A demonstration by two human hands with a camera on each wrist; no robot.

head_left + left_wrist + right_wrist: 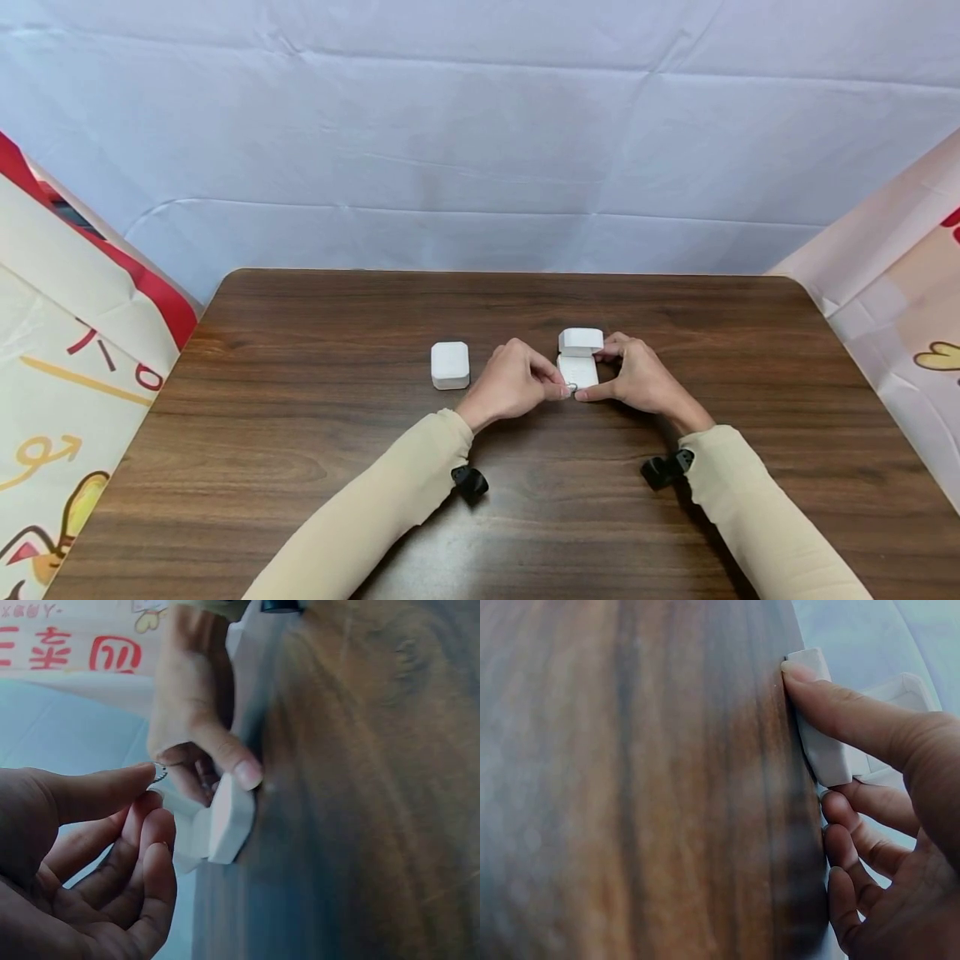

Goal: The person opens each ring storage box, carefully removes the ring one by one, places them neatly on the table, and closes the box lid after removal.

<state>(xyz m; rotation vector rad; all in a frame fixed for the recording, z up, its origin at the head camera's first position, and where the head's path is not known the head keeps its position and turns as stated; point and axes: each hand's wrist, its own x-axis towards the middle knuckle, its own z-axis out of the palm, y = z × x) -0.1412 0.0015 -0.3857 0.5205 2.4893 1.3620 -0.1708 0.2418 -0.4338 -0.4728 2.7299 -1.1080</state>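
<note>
A small white ring box [578, 369] stands on the table with its lid raised at the back. My right hand [639, 377] grips it, thumb on the front and fingers along the right side and back, as the right wrist view shows with the box [826, 754] between thumb and fingers. Between thumb and index finger, my left hand [517, 382] pinches a thin silvery ring [160, 772]. In the head view the ring overlaps the front edge of the box. The left hand's other fingers curl loosely below.
A second white box [450, 365], closed, sits on the brown wooden table [300, 417] left of my left hand. Behind the table hangs a pale sheet [480, 150]. Printed cloths hang at both sides.
</note>
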